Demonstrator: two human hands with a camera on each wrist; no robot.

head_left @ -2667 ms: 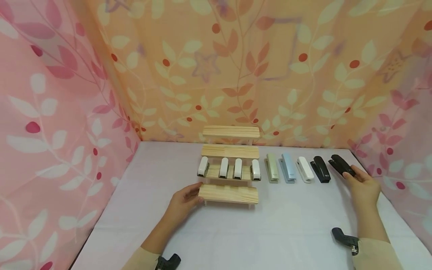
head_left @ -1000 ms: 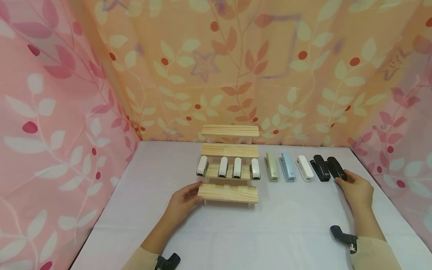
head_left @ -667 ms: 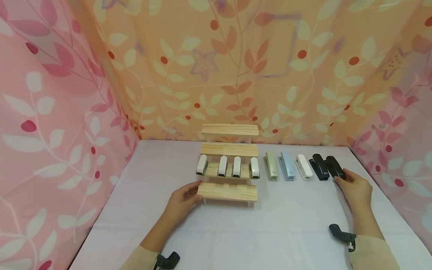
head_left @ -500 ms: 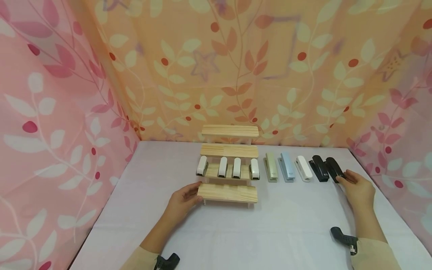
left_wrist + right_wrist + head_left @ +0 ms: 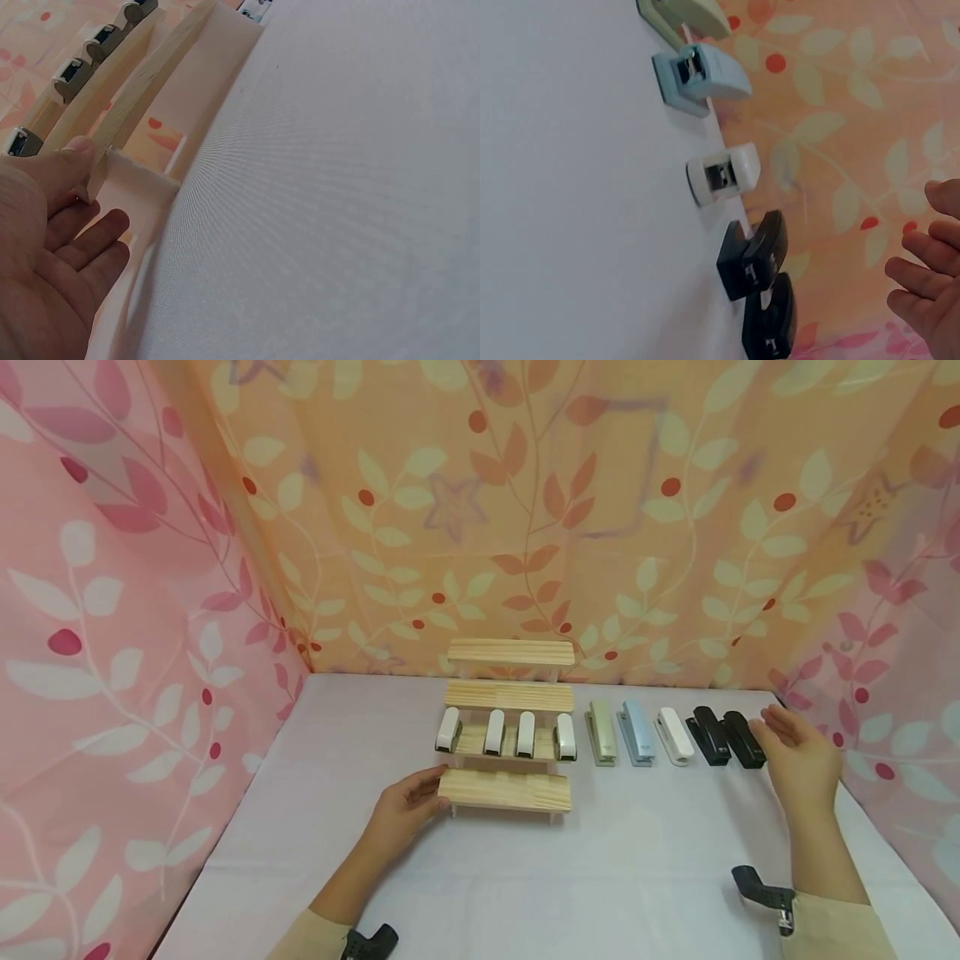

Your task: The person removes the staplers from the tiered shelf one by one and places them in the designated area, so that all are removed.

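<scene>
My left hand (image 5: 401, 814) holds the left end of the lowest board of a tiered wooden display stand (image 5: 506, 791). In the left wrist view its thumb and forefinger pinch the board's end (image 5: 91, 176), the other fingers loosely bent. To the right of the stand is a row of staplers: light green (image 5: 602, 735), light blue (image 5: 636, 735), white (image 5: 676, 737), black (image 5: 711, 735), and a second black stapler (image 5: 744, 740) at the end, close beside the first. My right hand (image 5: 806, 764) is open just right of that last stapler, apart from it in the right wrist view.
Several small white staplers (image 5: 495, 732) stand in a row on the stand's second tier from the bottom. The table (image 5: 637, 877) has a white cover. Patterned cloth walls (image 5: 375, 568) rise behind and at both sides.
My right hand brought the last black stapler leftward, down beside the other black one, then let go and drew back to the right. My left hand stayed on the stand.
</scene>
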